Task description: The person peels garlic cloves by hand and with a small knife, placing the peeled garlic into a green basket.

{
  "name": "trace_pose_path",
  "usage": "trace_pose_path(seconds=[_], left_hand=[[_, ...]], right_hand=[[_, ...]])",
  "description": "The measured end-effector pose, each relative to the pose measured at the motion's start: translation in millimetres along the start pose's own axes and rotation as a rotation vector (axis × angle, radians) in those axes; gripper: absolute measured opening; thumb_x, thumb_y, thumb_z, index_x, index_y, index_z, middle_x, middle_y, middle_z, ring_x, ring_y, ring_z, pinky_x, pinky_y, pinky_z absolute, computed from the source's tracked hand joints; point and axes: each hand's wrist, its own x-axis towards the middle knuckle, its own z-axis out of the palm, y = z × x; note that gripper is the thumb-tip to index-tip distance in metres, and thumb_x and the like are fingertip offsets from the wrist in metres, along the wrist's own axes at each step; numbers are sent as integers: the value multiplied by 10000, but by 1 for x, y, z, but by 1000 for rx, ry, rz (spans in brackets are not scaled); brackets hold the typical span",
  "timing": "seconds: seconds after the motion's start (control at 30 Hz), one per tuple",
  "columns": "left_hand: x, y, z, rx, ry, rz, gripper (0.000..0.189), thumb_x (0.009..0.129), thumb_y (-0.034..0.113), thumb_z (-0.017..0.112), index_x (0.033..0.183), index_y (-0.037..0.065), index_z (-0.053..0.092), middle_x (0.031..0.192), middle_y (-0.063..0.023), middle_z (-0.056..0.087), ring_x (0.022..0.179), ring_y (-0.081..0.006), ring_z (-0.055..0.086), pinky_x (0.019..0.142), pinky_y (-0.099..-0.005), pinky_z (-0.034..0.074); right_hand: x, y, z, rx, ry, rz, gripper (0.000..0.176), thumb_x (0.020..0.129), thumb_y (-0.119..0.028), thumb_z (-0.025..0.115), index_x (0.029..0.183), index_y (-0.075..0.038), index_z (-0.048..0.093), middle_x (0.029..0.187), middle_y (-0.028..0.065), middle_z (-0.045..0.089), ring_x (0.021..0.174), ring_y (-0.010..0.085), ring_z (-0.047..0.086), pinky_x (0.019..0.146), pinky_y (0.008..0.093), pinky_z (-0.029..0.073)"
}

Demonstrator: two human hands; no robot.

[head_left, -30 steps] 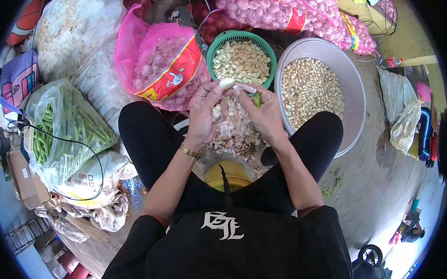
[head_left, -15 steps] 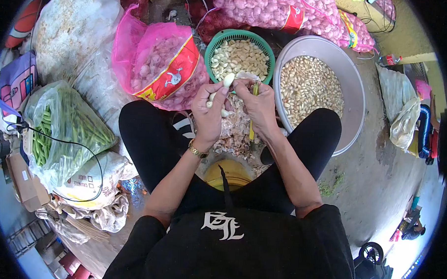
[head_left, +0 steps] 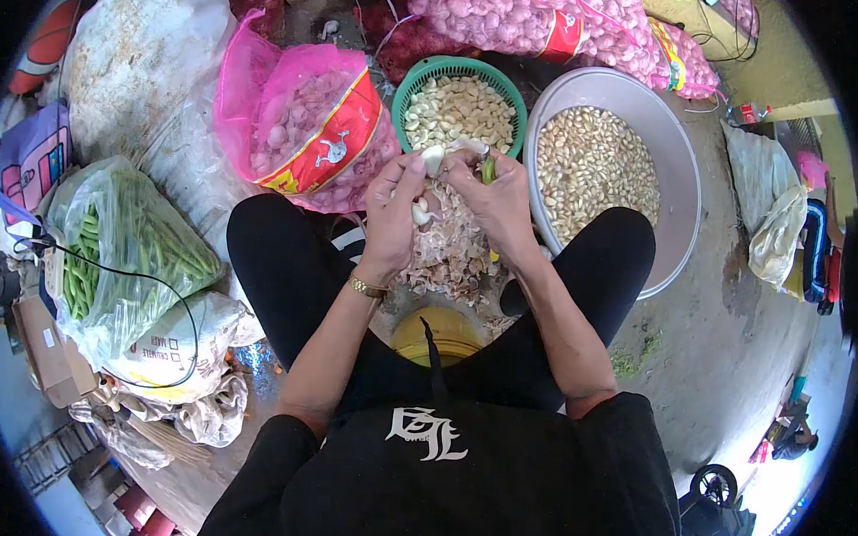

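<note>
My left hand (head_left: 393, 210) is closed around peeled garlic cloves. One white garlic clove (head_left: 433, 159) stands up between its thumb and finger, and another pale clove (head_left: 420, 213) shows lower, beside the palm. Close by on the right, my right hand (head_left: 496, 199) is closed on a slim yellow-green handled knife (head_left: 488, 169), most of it covered by the fingers. Its fingertips almost meet the upright clove, with a bit of papery skin near them. Beneath both hands lies a heap of garlic skins (head_left: 448, 259).
Ahead sits a green basket (head_left: 400, 106) of peeled cloves. A grey basin (head_left: 682, 192) of cloves in water stands right. A pink mesh sack (head_left: 237, 91) of garlic is at left, more sacks (head_left: 598, 28) behind. A yellow container (head_left: 417, 338) sits between my legs; bagged green beans (head_left: 166, 230) lie left.
My left hand has turned, so fewer of the cloves in its palm show. My right hand has tilted the knife, and its long yellow end is now mostly hidden.
</note>
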Motion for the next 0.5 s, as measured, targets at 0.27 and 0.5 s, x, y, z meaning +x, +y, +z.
trace_pose_path(seconds=[0.27, 0.5], left_hand=[[-3, 5, 3, -109, -51, -85, 315, 1008, 327, 469, 1119, 39, 534, 757, -35, 597, 491, -71, 518, 381, -185, 356], [0, 2, -1, -170, -87, -153, 311, 1010, 343, 461, 1088, 51, 537, 810, -45, 610, 512, -71, 533, 366, -178, 353]], right_hand=[[-3, -3, -7, 298, -89, 248, 79, 842, -81, 638, 895, -22, 641, 801, 7, 652, 732, 72, 589, 669, 224, 472], [-6, 1, -6, 337, -116, 290, 173, 878, -231, 669, 947, -75, 646, 775, -4, 640, 498, 6, 401, 434, 175, 268]])
